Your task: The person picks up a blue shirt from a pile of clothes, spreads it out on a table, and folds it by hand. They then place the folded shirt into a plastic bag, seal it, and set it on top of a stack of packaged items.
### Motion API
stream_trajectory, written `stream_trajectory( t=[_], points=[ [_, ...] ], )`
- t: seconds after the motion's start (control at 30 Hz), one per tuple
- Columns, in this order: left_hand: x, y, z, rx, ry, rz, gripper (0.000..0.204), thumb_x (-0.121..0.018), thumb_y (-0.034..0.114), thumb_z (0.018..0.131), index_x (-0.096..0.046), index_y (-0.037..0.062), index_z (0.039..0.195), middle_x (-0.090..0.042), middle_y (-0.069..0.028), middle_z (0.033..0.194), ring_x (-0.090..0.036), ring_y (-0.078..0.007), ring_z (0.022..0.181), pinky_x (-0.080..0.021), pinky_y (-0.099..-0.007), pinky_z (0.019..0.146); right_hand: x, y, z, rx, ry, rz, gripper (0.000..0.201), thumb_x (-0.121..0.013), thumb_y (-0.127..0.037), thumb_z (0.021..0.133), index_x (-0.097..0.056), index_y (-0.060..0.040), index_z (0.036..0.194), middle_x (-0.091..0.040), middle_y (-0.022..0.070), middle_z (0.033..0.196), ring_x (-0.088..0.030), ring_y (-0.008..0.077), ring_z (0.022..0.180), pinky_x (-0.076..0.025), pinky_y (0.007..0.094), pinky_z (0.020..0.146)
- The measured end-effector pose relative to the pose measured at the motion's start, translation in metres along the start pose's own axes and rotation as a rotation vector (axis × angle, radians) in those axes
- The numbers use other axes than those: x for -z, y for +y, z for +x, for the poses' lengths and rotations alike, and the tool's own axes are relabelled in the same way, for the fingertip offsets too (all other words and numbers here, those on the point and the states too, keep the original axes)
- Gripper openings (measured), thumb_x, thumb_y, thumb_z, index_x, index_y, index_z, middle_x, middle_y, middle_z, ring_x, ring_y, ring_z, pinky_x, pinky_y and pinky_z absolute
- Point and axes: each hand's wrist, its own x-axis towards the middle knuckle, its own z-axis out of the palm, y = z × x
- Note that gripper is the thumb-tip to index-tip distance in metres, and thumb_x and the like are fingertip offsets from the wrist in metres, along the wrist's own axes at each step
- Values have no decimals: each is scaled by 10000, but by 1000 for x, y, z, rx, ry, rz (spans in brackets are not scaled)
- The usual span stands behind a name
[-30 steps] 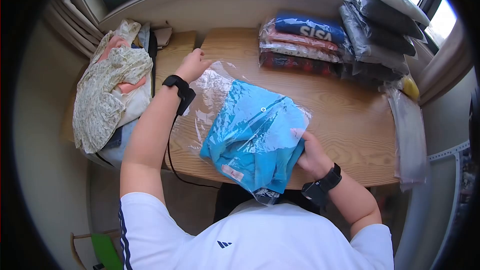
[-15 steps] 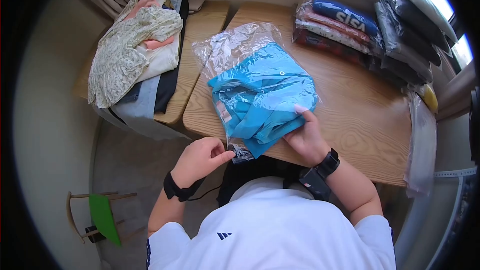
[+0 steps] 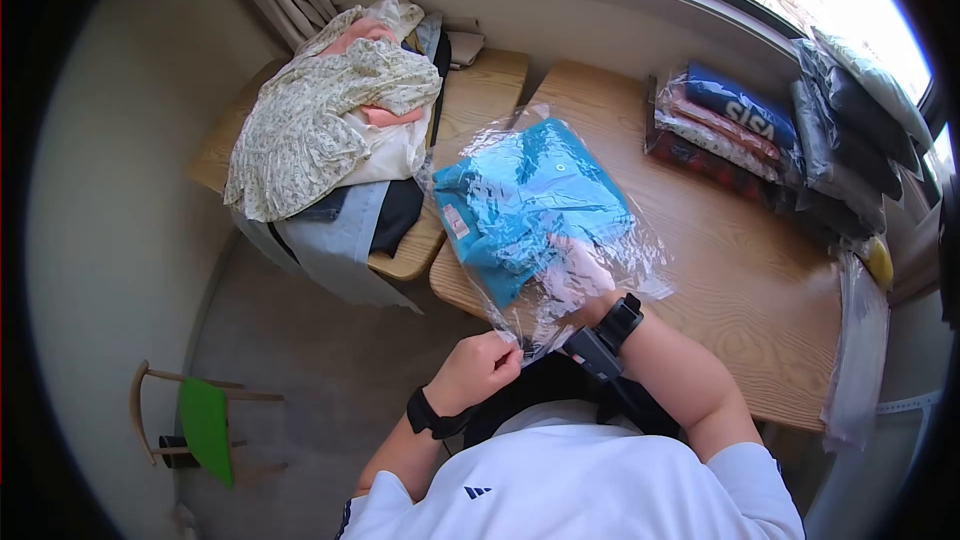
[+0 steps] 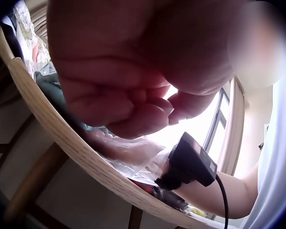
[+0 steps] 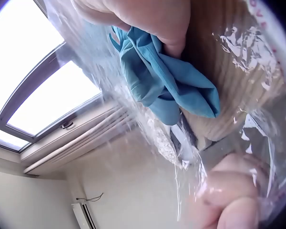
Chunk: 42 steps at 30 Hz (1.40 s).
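Observation:
A folded blue garment (image 3: pixel 535 175) lies in a clear plastic bag (image 3: pixel 642 252) at the table's near edge. My right hand (image 3: pixel 580 275) is inside the bag, under its film. In the right wrist view that hand (image 5: pixel 143 16) grips a fold of the blue cloth (image 5: pixel 157 83) between fingers and thumb. At the bag's near end, my left hand (image 3: pixel 475 372) pinches the edge of the plastic with curled fingers. Through the film, the left hand (image 5: pixel 233 195) shows at lower right in the right wrist view.
Loose clothes (image 3: pixel 330 120) are heaped on the left table. Bagged folded clothes (image 3: pixel 725 125) are stacked at the back right, beside a taller pile of dark packages (image 3: pixel 845 140). Flat clear bags (image 3: pixel 857 350) hang over the right edge. A green-seated chair (image 3: pixel 205 430) stands lower left.
My left hand came back from the bag's far end to its near end and now pinches the plastic. My right hand went from holding the bagged garment's outside to inside the bag.

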Motion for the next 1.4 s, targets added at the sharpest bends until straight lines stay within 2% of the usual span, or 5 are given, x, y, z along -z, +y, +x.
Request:
stream_trajectory(
  t=[0.6, 0.7, 0.9, 1.1, 1.4],
  points=[
    [6, -9, -24, 1, -16, -121, 113, -581, 48, 750, -541, -6, 659, -518, -149, 610, -507, -302, 534, -415, -373, 508, 34, -110, 50, -315, 605, 1581, 316, -578, -110, 897, -474, -35, 1186, -571, 122, 1142, -565, 278, 1077, -459, 387, 957],
    [0, -16, -26, -5, -4, -180, 109, -584, 61, 743, -557, -9, 663, -502, -139, 592, -497, -280, 518, -395, -358, 498, 33, -118, 42, -243, 800, 403, 297, -420, -102, 974, -423, -1, 1254, -528, 120, 1228, -516, 228, 1088, -396, 326, 974],
    [3, -10, -27, 12, 5, -142, 106, -595, 43, 748, -551, -10, 668, -503, -140, 595, -505, -288, 513, -410, -365, 496, 25, -128, 28, -265, 709, 605, 522, -522, -123, 919, -266, 26, 1349, -485, 153, 1267, -475, 232, 1160, -372, 356, 1003],
    [5, 2, -20, -59, 89, -224, 72, -597, 42, 756, -588, -3, 701, -521, -132, 606, -513, -279, 516, -415, -362, 500, 13, -157, 19, 78, 161, -786, 648, -588, -18, 755, -358, -2, 1361, -387, 256, 1367, -364, 410, 1275, -318, 417, 1056],
    [-6, 4, -20, -118, 19, -223, 76, -593, 45, 758, -574, 8, 694, -543, -131, 635, -527, -297, 558, -425, -375, 524, 4, -165, 55, 102, 184, -605, 81, -512, -82, 852, -543, -15, 886, -596, 184, 843, -589, 377, 802, -450, 440, 681]
  ],
)
